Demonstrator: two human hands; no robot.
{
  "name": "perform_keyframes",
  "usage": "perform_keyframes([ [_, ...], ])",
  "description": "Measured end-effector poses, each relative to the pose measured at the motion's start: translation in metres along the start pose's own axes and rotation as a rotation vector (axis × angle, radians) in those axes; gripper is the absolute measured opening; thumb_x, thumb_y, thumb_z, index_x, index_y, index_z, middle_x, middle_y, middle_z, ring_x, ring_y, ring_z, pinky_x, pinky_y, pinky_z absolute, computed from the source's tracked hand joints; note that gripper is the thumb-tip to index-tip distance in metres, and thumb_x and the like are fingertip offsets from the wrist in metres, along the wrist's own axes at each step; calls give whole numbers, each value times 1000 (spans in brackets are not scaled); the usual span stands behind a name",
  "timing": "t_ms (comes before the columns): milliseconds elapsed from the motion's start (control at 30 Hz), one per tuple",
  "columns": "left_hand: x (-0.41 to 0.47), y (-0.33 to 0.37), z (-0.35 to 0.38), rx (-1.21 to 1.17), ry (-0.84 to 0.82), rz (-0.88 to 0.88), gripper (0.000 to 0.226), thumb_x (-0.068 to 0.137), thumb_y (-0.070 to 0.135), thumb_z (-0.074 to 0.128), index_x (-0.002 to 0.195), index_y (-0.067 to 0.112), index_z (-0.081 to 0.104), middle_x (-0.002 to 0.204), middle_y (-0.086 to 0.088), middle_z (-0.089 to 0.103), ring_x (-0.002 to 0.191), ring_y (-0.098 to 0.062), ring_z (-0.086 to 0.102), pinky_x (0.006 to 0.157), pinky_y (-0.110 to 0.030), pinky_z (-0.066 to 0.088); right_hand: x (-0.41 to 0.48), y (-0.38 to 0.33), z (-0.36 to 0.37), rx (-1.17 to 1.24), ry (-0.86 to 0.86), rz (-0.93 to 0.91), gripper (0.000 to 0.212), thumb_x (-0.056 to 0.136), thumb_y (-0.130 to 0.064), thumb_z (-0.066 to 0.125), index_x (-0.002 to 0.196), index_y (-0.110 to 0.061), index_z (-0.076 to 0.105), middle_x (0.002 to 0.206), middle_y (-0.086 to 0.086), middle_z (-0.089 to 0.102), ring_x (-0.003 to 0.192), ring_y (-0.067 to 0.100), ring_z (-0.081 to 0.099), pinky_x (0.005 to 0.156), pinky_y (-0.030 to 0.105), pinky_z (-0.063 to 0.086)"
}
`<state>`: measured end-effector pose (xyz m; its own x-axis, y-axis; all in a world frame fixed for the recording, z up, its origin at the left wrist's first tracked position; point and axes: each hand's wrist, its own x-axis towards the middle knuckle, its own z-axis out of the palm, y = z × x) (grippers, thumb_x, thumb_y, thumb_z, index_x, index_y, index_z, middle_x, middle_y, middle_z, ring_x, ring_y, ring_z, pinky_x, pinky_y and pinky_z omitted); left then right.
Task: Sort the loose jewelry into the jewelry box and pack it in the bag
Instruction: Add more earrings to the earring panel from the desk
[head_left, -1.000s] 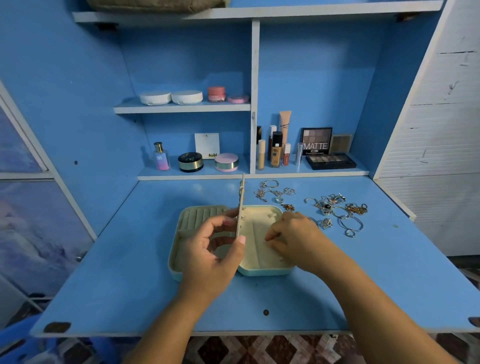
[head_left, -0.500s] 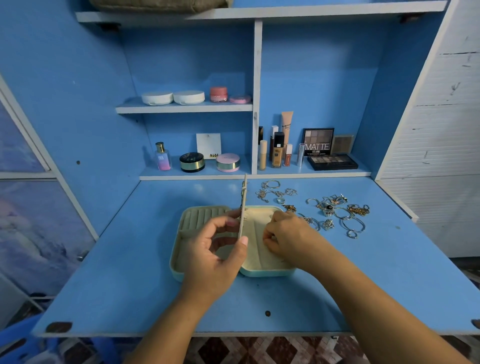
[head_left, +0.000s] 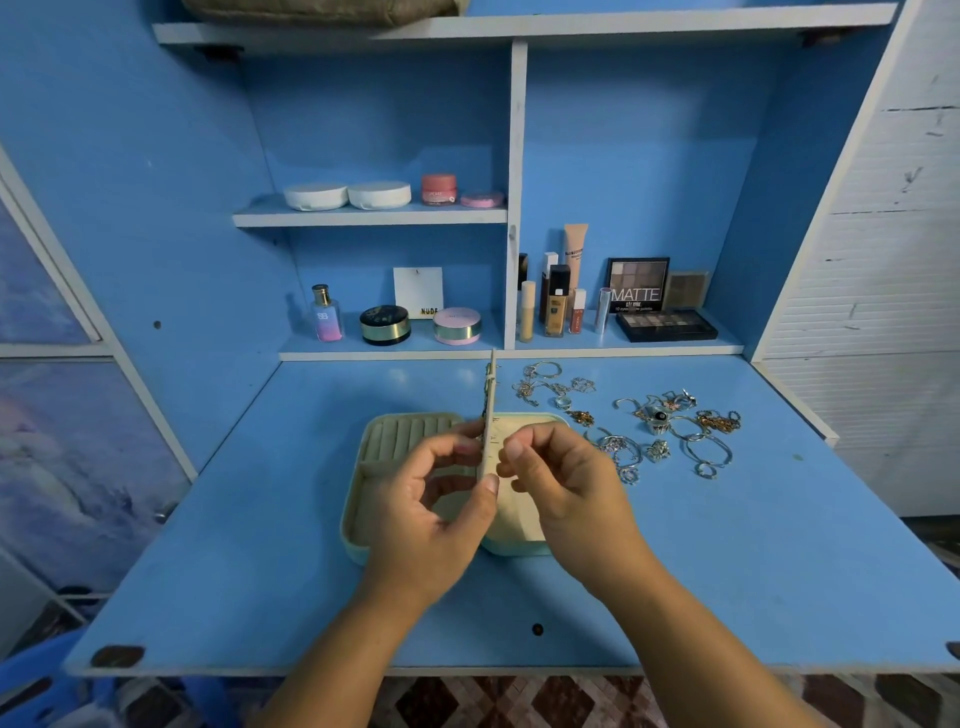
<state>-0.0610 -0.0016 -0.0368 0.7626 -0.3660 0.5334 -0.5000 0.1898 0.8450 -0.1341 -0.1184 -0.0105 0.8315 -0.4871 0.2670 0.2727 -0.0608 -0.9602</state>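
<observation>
Pinching the upright middle panel (head_left: 489, 410) of the open jewelry box (head_left: 363, 499), the left hand (head_left: 431, 512) has its thumb on the near edge and its fingers curled behind; the right hand (head_left: 569, 486) presses thumb and forefinger together against the panel's right face, though whether anything small sits between them I cannot tell; the box lies flat on the blue desk (head_left: 727, 561), ridged ring rolls (head_left: 410, 434) at its left; loose jewelry (head_left: 660, 421) lies scattered just right of it.

Shelves hold a perfume bottle (head_left: 327, 315), compacts (head_left: 385, 324) and an eyeshadow palette (head_left: 666, 326).
</observation>
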Motion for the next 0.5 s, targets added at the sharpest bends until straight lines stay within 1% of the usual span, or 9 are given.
perform_keyframes([
  [100, 0, 0, 0, -4, -2, 4, 26, 75, 29, 69, 98, 18, 66, 100, 3, 74, 86, -13, 72, 74, -22, 56, 0, 1, 5, 50, 18, -12, 10, 91, -10, 59, 86, -3, 62, 73, 2, 65, 71, 13, 61, 71, 24, 52],
  [233, 0, 0, 0, 5, -10, 12, 25, 76, 28, 68, 99, 19, 66, 100, 4, 73, 87, -14, 71, 74, -23, 56, 0, 2, 9, 82, 35, 10, 9, 92, -9, 58, 85, -3, 62, 72, 6, 64, 71, 18, 59, 78, 39, 53],
  [300, 0, -1, -1, 8, -16, 12, 25, 76, 28, 68, 100, 19, 66, 99, 4, 73, 87, -14, 72, 74, -24, 56, 0, 1, 10, 86, 42, 23, 9, 92, -9, 58, 85, -5, 62, 71, 6, 64, 71, 19, 59, 80, 44, 53],
  [433, 0, -1, -1, 10, -13, 11, 25, 76, 28, 69, 99, 20, 66, 99, 4, 73, 88, -15, 72, 75, -24, 56, 0, 1, 10, 88, 47, 45, 11, 92, -11, 58, 83, -8, 62, 71, 7, 64, 73, 22, 60, 83, 46, 52],
  [500, 0, -1, -1, 4, -15, 10, 24, 77, 27, 69, 100, 21, 66, 100, 4, 73, 89, -16, 72, 75, -24, 56, 0, 0, 11, 81, 45, 44, 12, 93, -10, 57, 82, -7, 62, 71, 6, 64, 71, 20, 60, 81, 43, 53],
])
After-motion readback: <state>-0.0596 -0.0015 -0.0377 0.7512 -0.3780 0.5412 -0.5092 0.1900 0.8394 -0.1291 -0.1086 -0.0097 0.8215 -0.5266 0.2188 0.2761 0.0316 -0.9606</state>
